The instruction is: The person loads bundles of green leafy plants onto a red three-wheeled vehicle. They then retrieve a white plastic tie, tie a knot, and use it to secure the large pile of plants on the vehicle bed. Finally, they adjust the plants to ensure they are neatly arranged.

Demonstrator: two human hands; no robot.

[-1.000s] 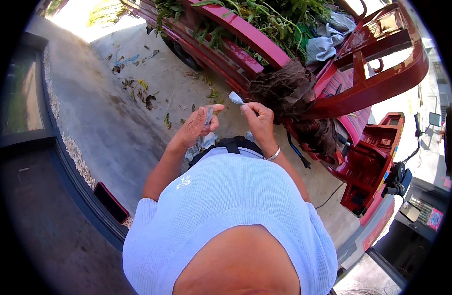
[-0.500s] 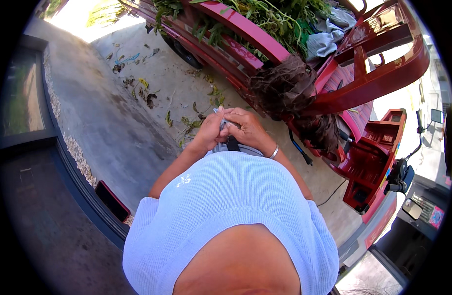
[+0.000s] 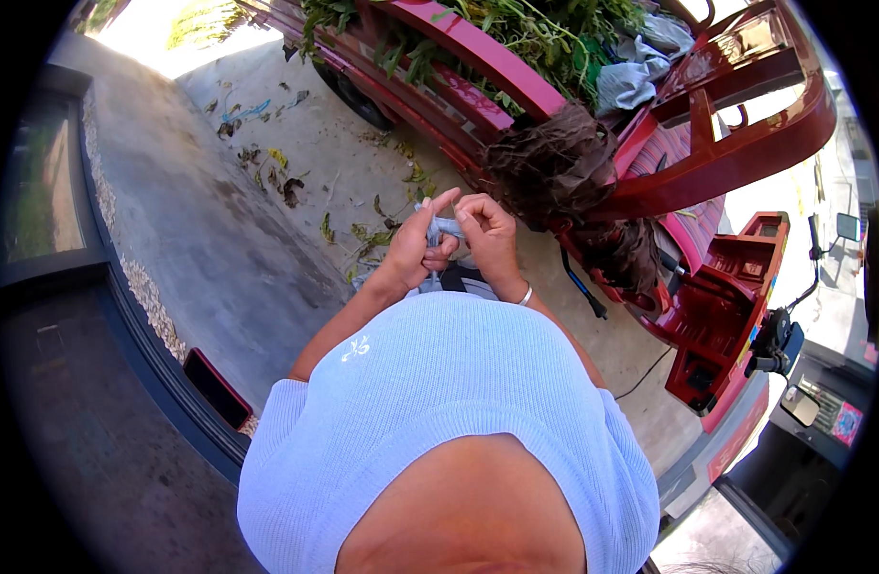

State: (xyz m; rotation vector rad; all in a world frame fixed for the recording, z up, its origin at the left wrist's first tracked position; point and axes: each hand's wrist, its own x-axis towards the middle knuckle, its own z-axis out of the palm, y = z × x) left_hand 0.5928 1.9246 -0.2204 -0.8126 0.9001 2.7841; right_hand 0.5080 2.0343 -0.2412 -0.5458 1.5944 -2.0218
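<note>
In front of my waist, my left hand (image 3: 411, 251) is closed around a light blue-grey strip of thin, crumpled material, cloth or plastic film (image 3: 443, 228). Its index finger points up and to the right. My right hand (image 3: 493, 243), with a silver bangle at the wrist, pinches the strip's right end between thumb and fingers. A short stretch of the strip spans the gap between both hands. More of the pale material (image 3: 365, 272) hangs below and left of my left hand, partly hidden by it.
A red three-wheeled cargo vehicle (image 3: 784, 172) stands ahead and to the right, loaded with green leafy plants (image 3: 516, 38). Brown crumpled cloth (image 3: 552, 158) covers part of its frame. Dry leaves (image 3: 292, 191) litter the concrete. A phone-like dark slab (image 3: 217, 390) rests on the left ledge.
My hands have moved apart from being pressed together, my right one shifting slightly right. The strip now shows stretched between them, and my left index finger has extended.
</note>
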